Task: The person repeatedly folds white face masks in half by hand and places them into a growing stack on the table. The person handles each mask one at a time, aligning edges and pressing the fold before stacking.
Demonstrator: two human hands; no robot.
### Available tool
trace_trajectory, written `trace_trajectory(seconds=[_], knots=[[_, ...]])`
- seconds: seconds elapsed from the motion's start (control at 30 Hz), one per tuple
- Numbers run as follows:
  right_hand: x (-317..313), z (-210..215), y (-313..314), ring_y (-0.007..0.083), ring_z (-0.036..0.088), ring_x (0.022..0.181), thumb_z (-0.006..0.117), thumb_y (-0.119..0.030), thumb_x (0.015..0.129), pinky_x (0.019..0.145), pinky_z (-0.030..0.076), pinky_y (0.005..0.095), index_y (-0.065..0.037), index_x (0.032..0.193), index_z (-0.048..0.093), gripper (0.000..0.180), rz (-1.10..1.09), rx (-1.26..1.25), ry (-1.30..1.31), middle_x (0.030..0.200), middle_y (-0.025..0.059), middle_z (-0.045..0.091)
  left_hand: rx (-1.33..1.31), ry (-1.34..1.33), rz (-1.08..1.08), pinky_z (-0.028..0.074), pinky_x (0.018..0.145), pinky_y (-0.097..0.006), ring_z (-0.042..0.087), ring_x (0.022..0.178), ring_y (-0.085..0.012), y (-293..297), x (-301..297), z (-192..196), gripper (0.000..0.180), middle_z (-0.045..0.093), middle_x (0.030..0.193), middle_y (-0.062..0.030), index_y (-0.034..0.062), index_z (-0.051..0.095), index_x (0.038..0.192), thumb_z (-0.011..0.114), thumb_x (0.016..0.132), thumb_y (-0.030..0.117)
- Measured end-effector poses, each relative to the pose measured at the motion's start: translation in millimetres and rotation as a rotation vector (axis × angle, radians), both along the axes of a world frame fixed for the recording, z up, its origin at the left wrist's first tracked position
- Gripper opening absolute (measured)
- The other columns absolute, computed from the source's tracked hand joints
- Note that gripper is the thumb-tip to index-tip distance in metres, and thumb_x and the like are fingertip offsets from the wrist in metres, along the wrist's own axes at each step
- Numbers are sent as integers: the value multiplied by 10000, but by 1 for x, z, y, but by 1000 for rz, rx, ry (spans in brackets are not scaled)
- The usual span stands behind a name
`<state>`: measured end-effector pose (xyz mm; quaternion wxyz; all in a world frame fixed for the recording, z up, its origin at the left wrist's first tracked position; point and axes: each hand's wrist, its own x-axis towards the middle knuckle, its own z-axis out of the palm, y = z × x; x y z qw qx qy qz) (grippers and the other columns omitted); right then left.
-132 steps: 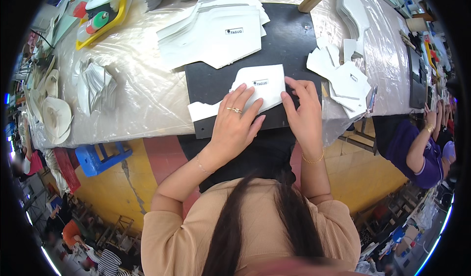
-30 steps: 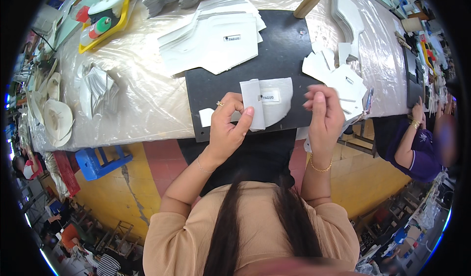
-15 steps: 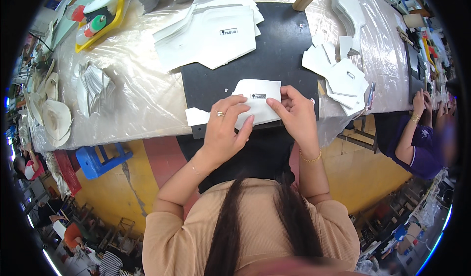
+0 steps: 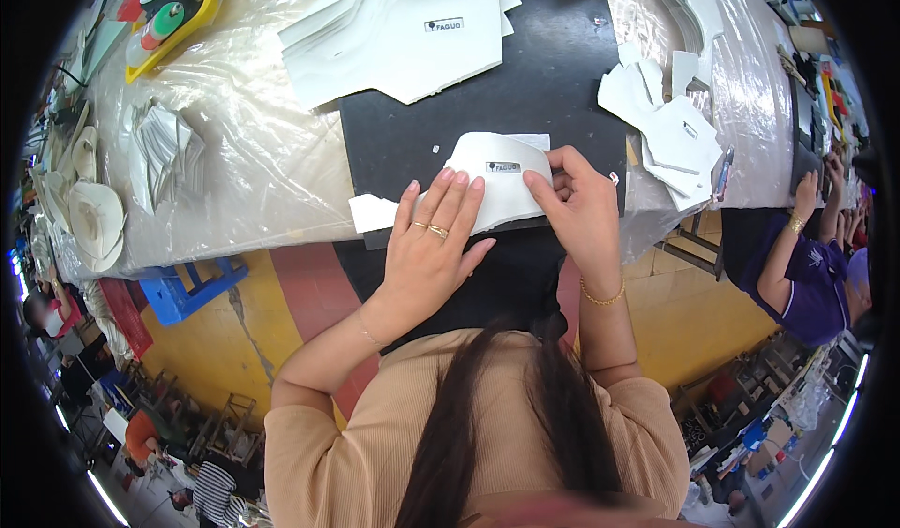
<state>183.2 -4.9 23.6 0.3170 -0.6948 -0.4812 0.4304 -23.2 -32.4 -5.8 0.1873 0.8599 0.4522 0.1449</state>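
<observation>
Two hands meet on one white curved piece (image 4: 497, 179) that lies on the black mat (image 4: 562, 78), close to the near table edge. Our left hand (image 4: 433, 247) lies flat with fingers spread, pressing the piece's near-left part down; it pinches nothing. Our right hand (image 4: 581, 204) curls over the right end, thumb and fingertips closed on that edge. The piece's long axis runs left to right between the two hands, and its domed top edge points away from us, just beyond the fingertips. A small dark label (image 4: 502, 166) sits near the crown, between the hands and slightly nearer the right one. A white scrap (image 4: 375, 214) pokes out just left of our left hand. Beyond the grip the mat is bare up to a stack of white cut panels (image 4: 403, 31); to the right, past the right hand, loose white pieces (image 4: 670, 125) crowd the mat's edge. We see more open room ahead than sideways.
</observation>
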Motion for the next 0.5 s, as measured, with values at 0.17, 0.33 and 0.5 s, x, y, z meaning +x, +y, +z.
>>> trace_trajectory(seconds=[0.17, 0.33, 0.5], knots=[[0, -2, -2, 177, 724, 713, 694, -72, 914, 611, 546, 288, 48, 1021, 663, 163, 14, 18, 30, 890, 157, 731, 61, 55, 63, 270, 1165, -518, 433, 1388, -284, -3, 11, -6, 838, 486, 1444, -131, 19, 433, 1491, 784, 824, 386], [0, -1, -2, 187, 726, 720, 690, -59, 912, 613, 543, 291, 44, 1025, 667, 154, 27, 33, -4, 920, 149, 735, 117, 112, 94, 287, 1140, -530, 443, 1348, -280, -4, 18, -10, 828, 486, 1404, -118, 40, 487, 1462, 787, 803, 442], [-1, -2, -2, 218, 722, 732, 692, -34, 897, 633, 544, 302, 26, 1004, 666, 125, 48, 83, -54, 976, 137, 736, 184, 184, 62, 310, 1126, -531, 446, 1333, -282, -3, 19, -11, 811, 479, 1380, -125, 97, 512, 1458, 791, 789, 462]])
